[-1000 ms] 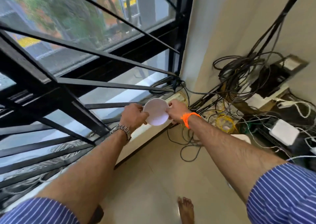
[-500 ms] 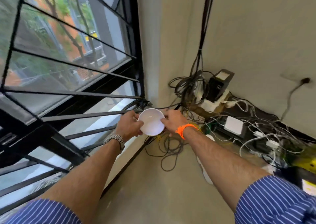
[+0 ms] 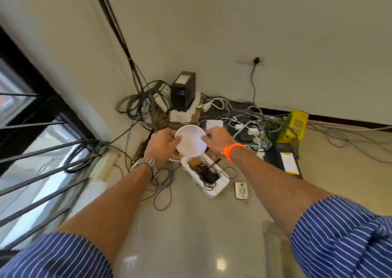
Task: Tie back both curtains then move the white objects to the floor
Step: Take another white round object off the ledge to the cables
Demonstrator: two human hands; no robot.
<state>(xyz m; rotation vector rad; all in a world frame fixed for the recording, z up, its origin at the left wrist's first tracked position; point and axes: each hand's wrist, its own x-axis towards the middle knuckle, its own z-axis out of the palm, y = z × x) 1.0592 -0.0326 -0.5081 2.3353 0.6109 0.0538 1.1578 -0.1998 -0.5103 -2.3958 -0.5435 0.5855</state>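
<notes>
— Beige glossy tiled floor [image 3: 186,231] is filling the lower view; a white foam tray [image 3: 215,189] of black cables [image 3: 209,174] is lying on it.
— Task item?
— White round shallow plastic-looking bowl [image 3: 189,143], hanging in the air over that tray's far end.
— Hands?
— Left hand [image 3: 162,148] is pinching the left rim, right hand [image 3: 216,138] is pinching the right rim, nothing else held.
— Handling?
— Guessing light, stiff, smooth, a bit slippery; opposite rim edges are looking like the safest hold.
</notes>
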